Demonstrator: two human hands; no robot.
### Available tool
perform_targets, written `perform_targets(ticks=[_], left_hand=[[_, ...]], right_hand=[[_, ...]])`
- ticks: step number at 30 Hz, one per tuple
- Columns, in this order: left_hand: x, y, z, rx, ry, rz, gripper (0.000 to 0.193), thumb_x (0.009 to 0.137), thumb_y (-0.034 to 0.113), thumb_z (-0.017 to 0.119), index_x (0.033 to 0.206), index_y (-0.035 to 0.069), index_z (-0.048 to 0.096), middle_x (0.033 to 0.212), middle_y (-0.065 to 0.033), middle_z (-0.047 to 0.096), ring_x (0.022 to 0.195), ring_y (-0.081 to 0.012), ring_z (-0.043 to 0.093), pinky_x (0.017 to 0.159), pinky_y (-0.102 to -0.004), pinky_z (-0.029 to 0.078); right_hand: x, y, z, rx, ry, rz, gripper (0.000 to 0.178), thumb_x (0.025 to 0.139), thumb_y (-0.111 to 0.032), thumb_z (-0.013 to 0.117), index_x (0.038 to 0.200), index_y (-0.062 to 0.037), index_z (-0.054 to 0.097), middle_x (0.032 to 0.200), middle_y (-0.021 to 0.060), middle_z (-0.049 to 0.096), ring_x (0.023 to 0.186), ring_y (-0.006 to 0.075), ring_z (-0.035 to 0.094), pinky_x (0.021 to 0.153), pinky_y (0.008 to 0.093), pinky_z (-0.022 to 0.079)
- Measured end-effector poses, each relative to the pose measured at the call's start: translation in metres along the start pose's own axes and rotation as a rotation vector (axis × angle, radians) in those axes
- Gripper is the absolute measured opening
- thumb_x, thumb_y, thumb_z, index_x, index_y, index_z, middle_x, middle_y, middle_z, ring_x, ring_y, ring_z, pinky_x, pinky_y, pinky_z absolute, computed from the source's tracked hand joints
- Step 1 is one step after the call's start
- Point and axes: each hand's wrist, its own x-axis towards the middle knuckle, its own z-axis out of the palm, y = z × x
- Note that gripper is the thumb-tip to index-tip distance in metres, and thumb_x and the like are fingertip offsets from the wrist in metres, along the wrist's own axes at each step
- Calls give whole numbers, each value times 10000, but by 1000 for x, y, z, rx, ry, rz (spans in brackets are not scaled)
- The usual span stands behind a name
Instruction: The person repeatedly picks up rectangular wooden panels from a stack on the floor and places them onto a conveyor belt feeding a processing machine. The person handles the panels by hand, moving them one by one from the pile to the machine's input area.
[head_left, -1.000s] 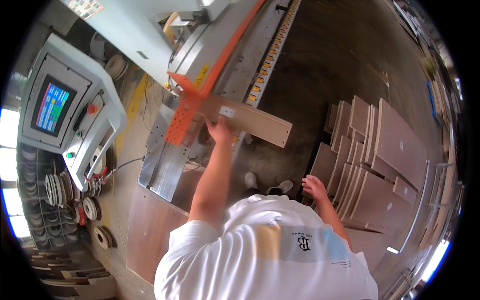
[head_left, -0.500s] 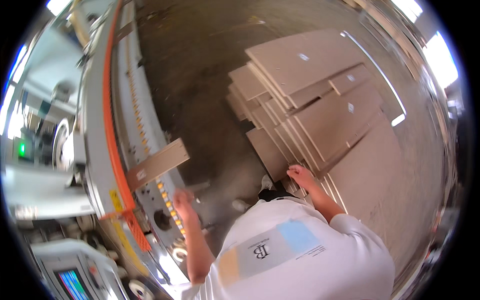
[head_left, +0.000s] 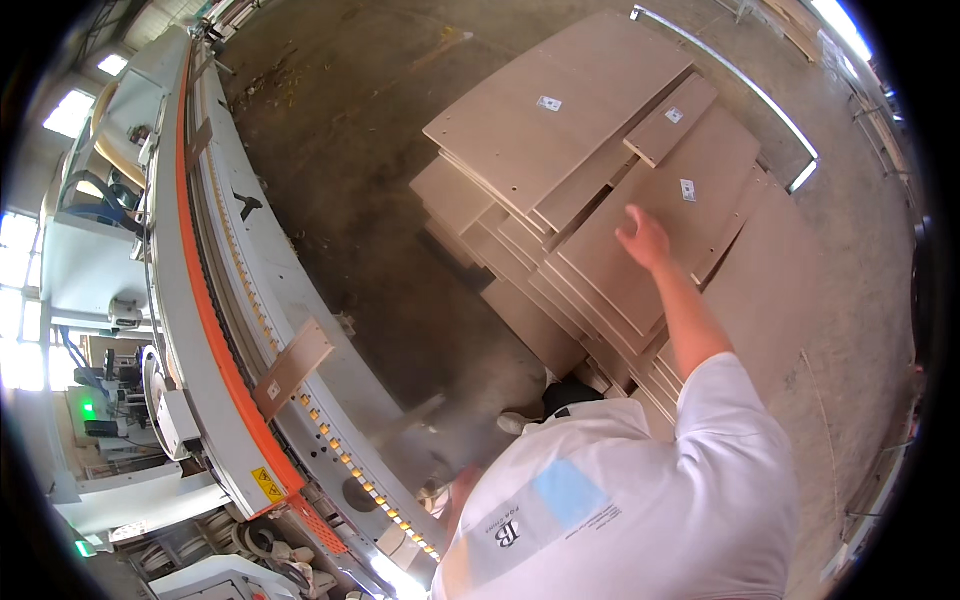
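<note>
My right hand [head_left: 645, 238] is held out over the brown panel stack [head_left: 600, 280], fingers apart and nothing in them. Just beyond the fingers lies a flat board with a white label [head_left: 688, 190]. A narrow strip panel [head_left: 672, 120] rests on top farther back, beside a larger board [head_left: 560, 110]. My left hand [head_left: 462, 488] is low by my body, near the machine's edge; it is blurred and partly hidden by my shirt, so its fingers cannot be made out. A small brown panel [head_left: 295, 368] lies across the machine's bed, under the orange rail.
At left runs a long machine with an orange rail [head_left: 225, 350] and a row of yellow rollers [head_left: 335, 447]. A metal bar frame [head_left: 745, 90] stands behind the stack. The concrete floor [head_left: 370, 200] lies between machine and stack.
My right hand has gone from the stack's near edge forward over its top. My left hand has drawn back toward my body. The view has shifted, and the small panel sits farther along the machine.
</note>
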Motion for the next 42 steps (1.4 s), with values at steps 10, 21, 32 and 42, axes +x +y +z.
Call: perform_targets(ticks=[10,21,32,42], left_hand=[[-37,-7,-26,6,-30,-49,278,839,162,656,1113,130,694,1086,-72,707,929,-273,694,810,-403,565],[38,48,3,-311,-173,-228,292,975,271,618,1232,139,655,1181,-79,688,1016,-260,682,825,-428,558],[199,208,7,-980,-297,34,392,1067,341,561,1355,74,544,1236,-95,658,1111,-193,641,916,-365,528],[160,236,-59,-1424,224,-358,463,1002,281,680,1361,37,520,1126,-97,688,972,-211,674,832,-414,554]], right_hand=[[146,57,-17,-327,-207,194,907,891,-449,701,1601,-102,257,1651,109,336,1395,338,490,1128,455,451],[43,-10,-24,-538,-284,93,735,905,-453,663,1505,-75,469,1597,129,403,1271,323,571,1052,460,476],[-219,-138,-16,56,-500,-405,498,835,-403,730,1237,-116,670,1240,73,672,1154,319,614,970,477,492],[-234,-130,-54,156,-478,-440,464,840,-327,742,1252,-127,666,1237,85,690,1186,313,606,1009,438,493]])
